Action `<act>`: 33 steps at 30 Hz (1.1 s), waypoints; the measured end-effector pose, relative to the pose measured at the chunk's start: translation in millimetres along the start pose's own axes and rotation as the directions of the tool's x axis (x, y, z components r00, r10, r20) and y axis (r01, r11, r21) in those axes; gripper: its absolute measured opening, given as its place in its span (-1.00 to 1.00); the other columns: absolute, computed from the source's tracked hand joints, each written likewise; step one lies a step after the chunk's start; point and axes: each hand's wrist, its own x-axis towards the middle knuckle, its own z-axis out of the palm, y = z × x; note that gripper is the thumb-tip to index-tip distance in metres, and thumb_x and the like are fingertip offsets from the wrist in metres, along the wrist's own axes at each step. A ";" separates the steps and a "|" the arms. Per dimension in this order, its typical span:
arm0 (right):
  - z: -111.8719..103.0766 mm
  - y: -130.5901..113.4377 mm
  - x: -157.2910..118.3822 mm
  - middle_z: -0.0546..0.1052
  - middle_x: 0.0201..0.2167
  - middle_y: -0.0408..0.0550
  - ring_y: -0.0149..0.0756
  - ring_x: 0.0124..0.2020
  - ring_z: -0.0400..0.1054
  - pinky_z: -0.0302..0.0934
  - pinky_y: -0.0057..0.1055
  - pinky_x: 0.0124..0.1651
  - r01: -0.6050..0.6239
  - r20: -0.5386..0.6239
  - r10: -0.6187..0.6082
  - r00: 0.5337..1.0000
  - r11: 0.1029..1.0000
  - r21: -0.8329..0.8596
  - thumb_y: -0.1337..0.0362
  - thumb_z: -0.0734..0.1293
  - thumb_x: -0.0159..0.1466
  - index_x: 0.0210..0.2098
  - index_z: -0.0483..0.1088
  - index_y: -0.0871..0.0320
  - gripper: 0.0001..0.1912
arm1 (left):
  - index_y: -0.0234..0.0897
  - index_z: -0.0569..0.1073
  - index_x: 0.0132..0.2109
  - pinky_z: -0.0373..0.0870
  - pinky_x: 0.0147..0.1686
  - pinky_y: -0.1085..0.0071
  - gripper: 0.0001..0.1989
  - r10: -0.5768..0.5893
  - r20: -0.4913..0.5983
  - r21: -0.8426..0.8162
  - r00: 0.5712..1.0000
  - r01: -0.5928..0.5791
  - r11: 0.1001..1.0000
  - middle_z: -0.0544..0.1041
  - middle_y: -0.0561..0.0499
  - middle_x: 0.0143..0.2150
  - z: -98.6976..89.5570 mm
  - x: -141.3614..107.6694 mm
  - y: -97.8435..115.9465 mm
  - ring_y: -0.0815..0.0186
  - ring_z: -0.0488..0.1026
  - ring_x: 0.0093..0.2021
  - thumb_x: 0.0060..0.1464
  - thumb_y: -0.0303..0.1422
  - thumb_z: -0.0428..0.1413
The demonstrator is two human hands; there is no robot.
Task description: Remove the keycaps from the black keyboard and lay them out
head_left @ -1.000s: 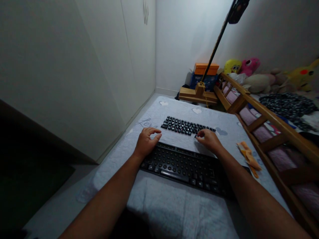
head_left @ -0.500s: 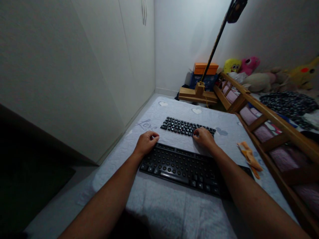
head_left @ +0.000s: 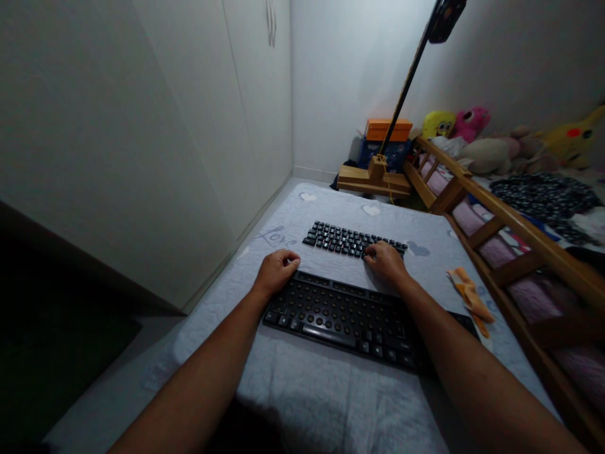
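Note:
A black keyboard [head_left: 331,315] lies on the pale blue cloth, most of its upper keys gone, with the space bar and some bottom-row keys in place. Beyond it, loose black keycaps [head_left: 338,239] are laid out in rows. My left hand [head_left: 278,271] rests at the keyboard's top left corner, fingers curled together; what they hold, if anything, is hidden. At the right part of the keycap rows is my right hand [head_left: 384,260], its fingers pinched at a keycap too small to make out. My right forearm covers part of the keyboard's right side.
An orange cloth [head_left: 470,295] lies at the right, near a wooden bed rail [head_left: 515,221]. A wooden stand [head_left: 373,180] with a black pole is at the far edge. White cabinet doors [head_left: 198,126] rise on the left. Plush toys sit at the back right.
The whole view has shifted very slightly. Both hands stay in nearly the same places over the keyboard corner and the keycap rows.

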 end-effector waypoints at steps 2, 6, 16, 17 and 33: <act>-0.3 -0.8 0.0 0.50 -0.22 0.02 -0.25 -0.20 0.37 0.16 -0.42 -0.13 -0.003 -0.001 0.003 1.000 1.000 -0.001 0.31 0.33 0.23 -0.25 0.55 0.18 -0.84 | -0.29 0.58 -0.30 0.38 -0.26 0.37 -0.75 0.000 0.001 0.002 1.000 0.000 1.000 0.60 -0.03 -0.32 -0.2 -0.1 0.2 0.29 0.47 -0.36 0.04 -0.24 0.07; -0.7 -1.1 0.1 0.50 -0.23 0.02 -0.23 -0.20 0.37 0.16 -0.41 -0.14 -0.011 -0.007 0.011 1.000 1.000 -0.001 0.31 0.33 0.22 -0.27 0.55 0.18 -0.85 | -0.28 0.58 -0.30 0.38 -0.26 0.37 -0.75 0.000 0.001 -0.001 1.000 0.000 1.000 0.60 -0.02 -0.32 -0.1 0.0 0.2 0.28 0.47 -0.35 0.04 -0.24 0.08; 0.7 -3.0 -1.3 0.49 -0.26 0.01 -0.23 -0.21 0.36 0.17 -0.38 -0.13 -0.024 -0.046 0.027 0.999 0.997 0.072 0.32 0.35 0.20 -0.31 0.55 0.17 -0.88 | -0.28 0.58 -0.30 0.38 -0.28 0.38 -0.75 -0.011 0.004 -0.003 1.000 0.011 1.000 0.59 -0.01 -0.35 -0.4 -0.4 0.0 0.29 0.46 -0.37 0.04 -0.24 0.08; 0.0 -3.5 -1.7 0.50 -0.26 0.01 -0.23 -0.21 0.37 0.17 -0.38 -0.13 -0.024 -0.053 0.029 0.998 0.996 0.091 0.33 0.35 0.19 -0.31 0.55 0.17 -0.88 | -0.29 0.58 -0.30 0.38 -0.28 0.39 -0.75 -0.010 0.005 -0.003 1.000 0.010 1.000 0.59 -0.01 -0.35 -0.3 -0.5 -0.2 0.29 0.46 -0.37 0.04 -0.24 0.08; -76.2 -4.6 -88.4 0.44 -0.51 -0.05 -0.28 -0.43 0.35 0.23 -0.38 -0.38 0.033 -0.270 0.250 0.930 0.675 0.737 0.20 0.09 0.29 -0.37 0.47 0.16 -0.64 | -0.30 0.58 -0.29 0.35 -0.30 0.38 -0.73 -0.004 0.016 -0.013 1.000 0.004 1.000 0.59 -0.01 -0.35 2.1 0.2 -6.9 0.28 0.47 -0.36 0.03 -0.23 0.06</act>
